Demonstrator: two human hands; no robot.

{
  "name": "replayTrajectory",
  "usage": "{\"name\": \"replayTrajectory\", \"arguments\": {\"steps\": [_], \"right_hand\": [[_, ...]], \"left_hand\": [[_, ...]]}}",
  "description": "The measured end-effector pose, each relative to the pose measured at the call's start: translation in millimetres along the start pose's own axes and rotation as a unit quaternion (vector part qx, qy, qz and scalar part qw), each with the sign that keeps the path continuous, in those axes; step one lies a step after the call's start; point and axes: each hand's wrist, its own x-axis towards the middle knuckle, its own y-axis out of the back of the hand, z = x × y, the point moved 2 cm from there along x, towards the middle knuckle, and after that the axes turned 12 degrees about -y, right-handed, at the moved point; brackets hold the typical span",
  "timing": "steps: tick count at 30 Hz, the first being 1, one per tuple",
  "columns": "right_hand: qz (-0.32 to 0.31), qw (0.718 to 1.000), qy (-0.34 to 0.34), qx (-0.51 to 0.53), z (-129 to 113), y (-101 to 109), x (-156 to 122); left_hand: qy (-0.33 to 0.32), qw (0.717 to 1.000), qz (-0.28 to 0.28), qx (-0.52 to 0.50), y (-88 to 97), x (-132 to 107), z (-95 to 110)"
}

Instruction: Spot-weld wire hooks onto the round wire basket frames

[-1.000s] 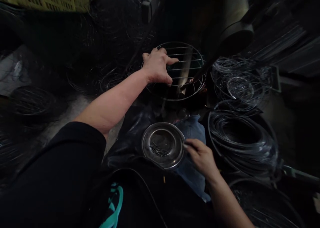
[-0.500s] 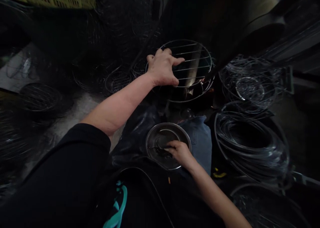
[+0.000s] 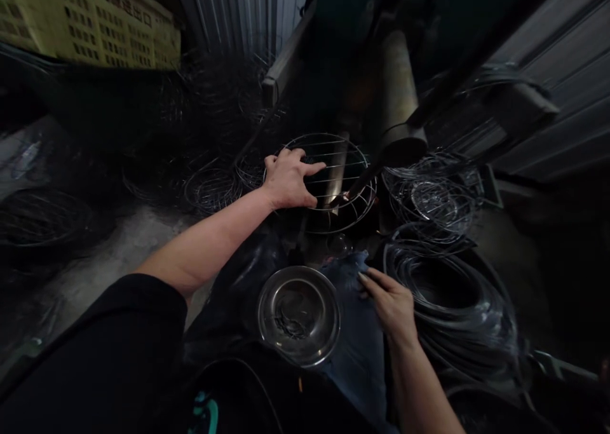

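Note:
My left hand [image 3: 289,183] grips the left side of a round wire rack [image 3: 352,165], its index finger stretched out over the parallel wires. The rack is tilted under a machine arm, and a dark electrode-like tip [image 3: 344,197] meets its near right rim. On my lap sits a shiny metal bowl [image 3: 326,316] with thin dark wire pieces [image 3: 291,325] at its bottom. To the right of the bowl, above the blue cloth [image 3: 355,345], my right hand [image 3: 395,307] has thumb and fingers pinched together. Whatever is between them is too small to make out.
A thick cylinder [image 3: 400,97] slants down behind the rack. Wire rings [image 3: 436,199] are heaped at right, above a big coil of wire [image 3: 448,319]. More wire racks [image 3: 212,189] lie at left. A yellow plastic crate [image 3: 119,27] stands at upper left.
My right hand has come out of the bowl and moved up and right, over the cloth. The left hand keeps its hold on the rack. The view has tipped upward.

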Motion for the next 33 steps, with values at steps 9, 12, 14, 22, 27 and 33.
{"name": "replayTrajectory", "arguments": {"steps": [9,12,14,22,27,33], "right_hand": [[0.007,0.955,0.233,-0.185,-111.6,-69.6,9.7],[0.014,0.953,0.244,-0.178,-113.5,-82.8,10.4],[-0.002,0.969,0.214,-0.121,-107.2,-87.4,10.4],[-0.015,0.986,0.14,0.091,-89.7,-95.4,11.8],[-0.021,0.985,0.125,0.119,-84.8,-97.1,13.2],[-0.005,0.982,0.121,0.143,-80.7,-95.4,9.8]], "left_hand": [[0.001,0.999,0.027,0.033,6.2,-1.0,8.5],[-0.004,0.998,0.034,0.044,8.2,-0.6,8.6],[-0.007,0.998,0.038,0.046,8.7,0.2,7.7],[-0.014,0.999,0.024,0.035,8.5,5.8,3.3],[-0.029,0.999,0.026,0.031,8.1,10.0,1.1],[-0.045,0.998,0.026,0.019,5.4,12.8,1.8]]}}
